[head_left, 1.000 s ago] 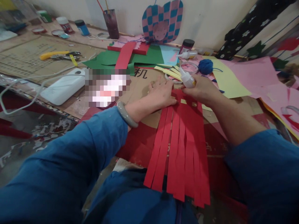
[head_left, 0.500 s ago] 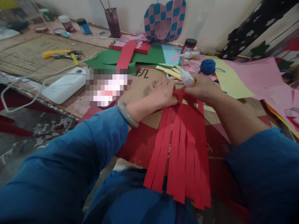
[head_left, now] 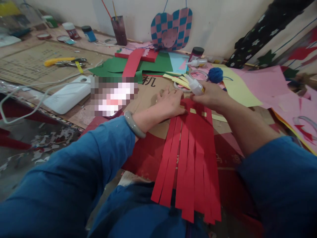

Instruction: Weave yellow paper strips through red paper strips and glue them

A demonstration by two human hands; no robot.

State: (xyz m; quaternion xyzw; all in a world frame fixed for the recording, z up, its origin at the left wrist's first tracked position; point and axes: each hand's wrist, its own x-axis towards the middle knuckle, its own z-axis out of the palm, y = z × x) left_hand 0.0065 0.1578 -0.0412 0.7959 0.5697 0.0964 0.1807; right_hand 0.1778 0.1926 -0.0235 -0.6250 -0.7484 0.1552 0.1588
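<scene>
Red paper strips (head_left: 188, 165) hang in a fringe toward me over a red-printed cardboard sheet (head_left: 158, 96), with pale yellow strips (head_left: 195, 111) woven across their top. My left hand (head_left: 169, 104) lies flat with fingers apart, its edge touching the red strips. A grey bangle (head_left: 133, 124) circles that wrist. My right hand (head_left: 209, 96) grips a white glue bottle (head_left: 196, 87) tilted just above the weave, its nozzle pointing up and left. A roll of clear tape (head_left: 182, 86) lies just beyond my fingers, partly hidden by the bottle.
Beyond the hands lie green paper (head_left: 158, 64), a blue yarn ball (head_left: 215, 75) and pink sheets (head_left: 262, 86). A white plastic device (head_left: 66, 94) and its cable sit to the left, near the table's edge (head_left: 49, 114). A pixelated patch (head_left: 112, 97) hides part of the table.
The view has tilted slightly, shifting the table in the frame. My right hand and the glue bottle sit a little lower and closer to the weave. The left hand stays on the cardboard.
</scene>
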